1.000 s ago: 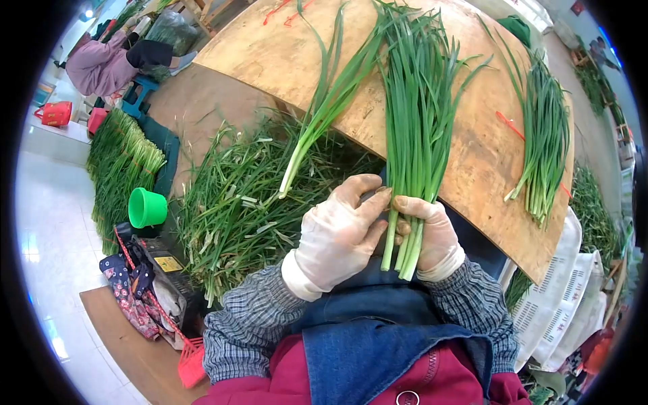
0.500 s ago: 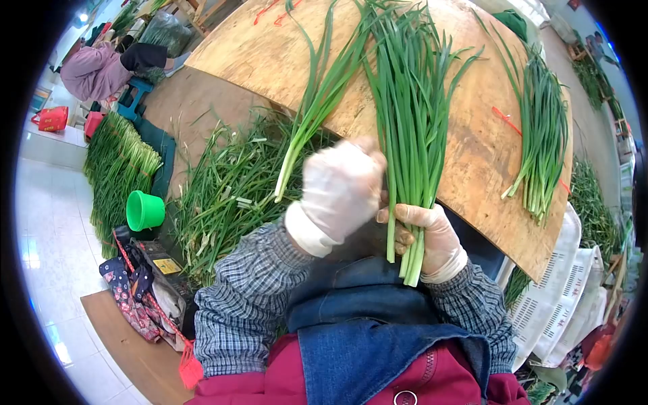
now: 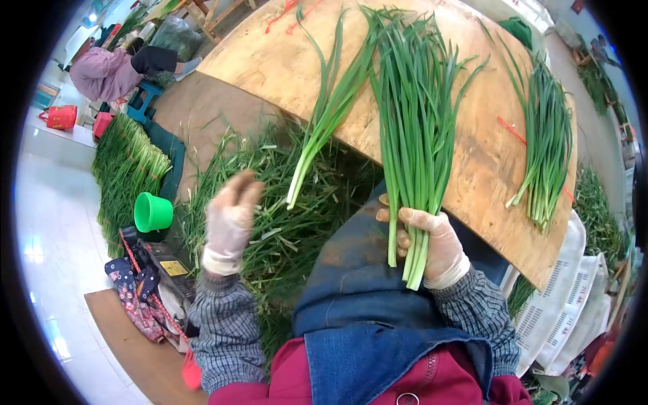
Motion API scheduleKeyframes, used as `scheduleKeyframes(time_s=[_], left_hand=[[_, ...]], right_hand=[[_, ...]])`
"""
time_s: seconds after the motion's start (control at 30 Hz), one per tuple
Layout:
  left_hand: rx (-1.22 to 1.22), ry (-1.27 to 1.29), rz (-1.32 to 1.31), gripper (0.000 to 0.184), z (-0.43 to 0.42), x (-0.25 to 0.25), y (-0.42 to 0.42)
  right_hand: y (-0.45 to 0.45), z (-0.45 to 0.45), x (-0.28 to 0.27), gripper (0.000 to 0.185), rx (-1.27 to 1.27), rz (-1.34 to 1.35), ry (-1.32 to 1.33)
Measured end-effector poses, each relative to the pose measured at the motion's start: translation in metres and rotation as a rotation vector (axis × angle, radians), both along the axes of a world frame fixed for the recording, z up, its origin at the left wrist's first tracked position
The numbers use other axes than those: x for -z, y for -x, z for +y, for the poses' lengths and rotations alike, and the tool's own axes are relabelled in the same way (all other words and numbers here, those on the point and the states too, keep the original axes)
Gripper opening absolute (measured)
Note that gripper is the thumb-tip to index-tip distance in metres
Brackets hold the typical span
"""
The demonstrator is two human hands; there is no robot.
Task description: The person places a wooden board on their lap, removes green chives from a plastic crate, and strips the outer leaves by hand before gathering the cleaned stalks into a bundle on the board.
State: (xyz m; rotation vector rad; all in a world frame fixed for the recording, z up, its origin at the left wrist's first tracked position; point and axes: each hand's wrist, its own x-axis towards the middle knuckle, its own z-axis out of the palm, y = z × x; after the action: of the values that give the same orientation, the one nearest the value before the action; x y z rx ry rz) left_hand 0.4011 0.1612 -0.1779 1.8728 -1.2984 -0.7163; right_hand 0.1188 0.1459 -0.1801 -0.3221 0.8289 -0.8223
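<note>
My right hand (image 3: 437,246), in a thin whitish glove, is closed around the lower stalks of a bunch of long green leaves (image 3: 415,128), whose pale ends point toward me. The leafy tops lie over the wooden board (image 3: 270,57). Away to the left, my left hand (image 3: 233,219), gloved too, hangs above the heap of loose leaves (image 3: 270,236); its fingers are blurred and I cannot make out whether they hold anything. A smaller bunch (image 3: 331,121) rests across the board's near edge, between my hands. Another bunch (image 3: 547,145) lies at the board's right side.
A green bucket (image 3: 153,212) stands at the left beside stacked green bundles (image 3: 125,172). Red ties (image 3: 282,15) lie on the board's far part. At the upper left a person (image 3: 108,71) sits near a blue stool (image 3: 142,100). White printed sacks (image 3: 563,297) are at the right.
My left hand has moved away from the held bunch, left over the heap of leaves. My right hand still grips the stalks in nearly the same place.
</note>
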Motion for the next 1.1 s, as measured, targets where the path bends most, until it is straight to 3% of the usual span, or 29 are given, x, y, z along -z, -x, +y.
scheduleKeyframes(time_s=[0.07, 0.13, 0.17, 0.2, 0.33, 0.4, 0.47, 0.53, 0.6, 0.67, 0.73, 0.77, 0.8, 0.83, 0.87, 0.9, 1.0, 1.1], left_hand=[[0.092, -0.151, 0.463, 0.035, -0.015, 0.006, 0.026], [0.181, -0.222, 0.664, 0.036, -0.019, 0.006, 0.05], [0.214, -0.202, 0.643, 0.034, -0.019, 0.01, 0.06], [0.175, -0.232, 0.559, 0.036, -0.014, 0.002, 0.075], [0.442, 0.413, -0.213, 0.05, 0.017, 0.013, 0.118], [0.546, 0.376, -0.293, 0.054, 0.027, 0.001, 0.14], [0.683, 0.411, -0.404, 0.059, 0.03, 0.004, 0.152], [0.769, 0.389, -0.326, 0.059, 0.028, -0.003, 0.148], [0.96, 0.32, 0.023, 0.053, 0.021, -0.021, 0.131], [0.913, 0.481, 0.271, 0.037, 0.015, -0.033, 0.116], [0.655, 0.372, 0.321, 0.035, 0.016, -0.029, 0.108], [0.496, 0.166, 0.404, 0.033, 0.018, -0.033, 0.109], [0.496, -0.015, 0.307, 0.03, 0.013, -0.032, 0.107], [0.544, 0.066, 0.265, 0.03, 0.012, -0.019, 0.109], [0.59, 0.145, 0.219, 0.029, 0.008, -0.008, 0.113], [0.624, 0.089, 0.21, 0.028, 0.004, -0.002, 0.114], [0.585, -0.265, 0.681, 0.034, -0.019, -0.012, 0.117], [0.547, -0.299, 0.834, 0.048, -0.042, -0.041, 0.121]], right_hand=[[0.0, -0.001, -0.002, 0.028, -0.014, 0.032, 0.011], [0.0, -0.001, 0.0, 0.028, -0.008, 0.073, -0.009], [-0.001, 0.0, -0.001, 0.029, -0.005, 0.091, -0.012], [0.0, 0.0, 0.0, 0.029, -0.005, 0.096, -0.005], [-0.004, 0.003, -0.007, 0.025, 0.05, 0.069, -0.02], [-0.011, 0.006, 0.001, 0.024, 0.154, 0.053, 0.048], [-0.007, 0.005, -0.004, 0.024, 0.089, -0.03, -0.005], [0.0, 0.005, -0.008, 0.024, 0.107, 0.024, -0.056], [0.014, 0.001, -0.03, 0.025, 0.126, 0.08, -0.028], [0.04, -0.003, -0.063, 0.024, 0.117, -0.108, 0.072], [0.055, -0.014, -0.092, 0.024, 0.066, -0.134, 0.342], [0.059, -0.023, -0.086, 0.022, 0.106, -0.031, 0.282], [0.06, -0.034, -0.07, 0.02, 0.146, 0.074, 0.227], [0.057, -0.046, -0.05, 0.015, 0.14, 0.222, 0.152], [0.053, -0.051, -0.044, 0.015, 0.121, 0.017, -0.023], [0.054, -0.05, -0.046, 0.015, 0.098, -0.054, -0.025], [0.047, -0.044, -0.053, 0.016, 0.107, -0.108, 0.037], [0.018, -0.032, -0.061, 0.019, 0.137, 0.014, 0.102]])
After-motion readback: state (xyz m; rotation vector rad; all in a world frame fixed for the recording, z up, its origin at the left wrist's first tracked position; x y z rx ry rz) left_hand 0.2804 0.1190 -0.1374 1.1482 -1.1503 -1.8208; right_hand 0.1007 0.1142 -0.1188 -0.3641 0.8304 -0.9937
